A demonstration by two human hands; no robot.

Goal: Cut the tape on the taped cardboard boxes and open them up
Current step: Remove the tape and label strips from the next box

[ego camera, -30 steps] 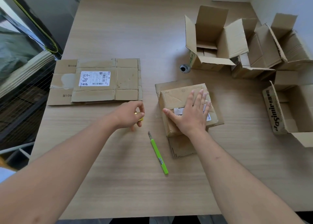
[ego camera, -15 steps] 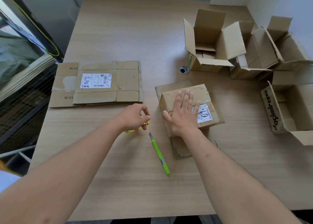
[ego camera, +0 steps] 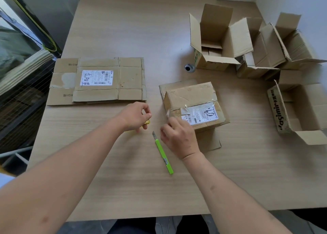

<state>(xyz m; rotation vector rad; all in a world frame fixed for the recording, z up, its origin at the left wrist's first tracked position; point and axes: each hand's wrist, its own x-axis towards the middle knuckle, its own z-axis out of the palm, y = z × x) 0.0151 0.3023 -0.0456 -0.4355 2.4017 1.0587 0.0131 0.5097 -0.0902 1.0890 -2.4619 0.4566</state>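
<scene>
Taped cardboard box [ego camera: 193, 103] sits near the middle of the surface [ego camera: 141, 189], still sealed, with clear tape running across its label. Going left to right: a flattened box [ego camera: 99, 80] lies flat and well apart from the work. Next, the left hand [ego camera: 135, 117] hovers with fingers curled round a small yellow object [ego camera: 146, 122] (what it is I cannot tell). Beside it the green utility knife [ego camera: 163, 156] lies loose on the surface, blade tip pointing away from the person and exposed. The right hand [ego camera: 178, 136] sits just beside that blade, fingers bent toward the box's near-left corner, seemingly picking at the tape edge; whether it actually pinches tape is unclear. Further right stand the opened boxes [ego camera: 230, 42].

Risks, as I judge them: the right wrist could brush the bare blade; peeling by hand may tear the label or drag the unheld box sideways.
</scene>
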